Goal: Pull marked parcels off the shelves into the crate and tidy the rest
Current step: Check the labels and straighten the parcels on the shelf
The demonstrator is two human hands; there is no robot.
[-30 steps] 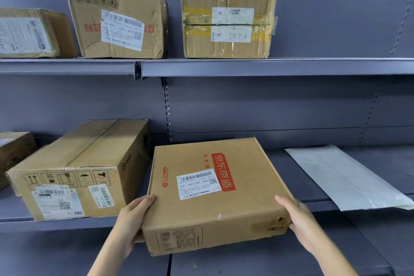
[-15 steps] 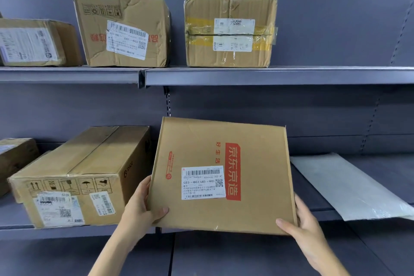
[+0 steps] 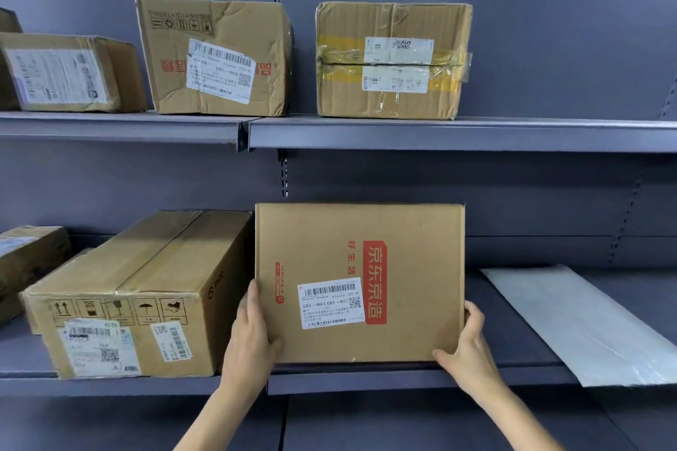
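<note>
Flat parcel w/ red print stood upright on lower shelf, near front edge, just right of big carton. L hand gripped its left edge, R hand its lower-right corner. White mailer lay further right.

Flat brown parcel, red logo, white barcode label, standing upright on lower shelf, broad face forward.
</note>
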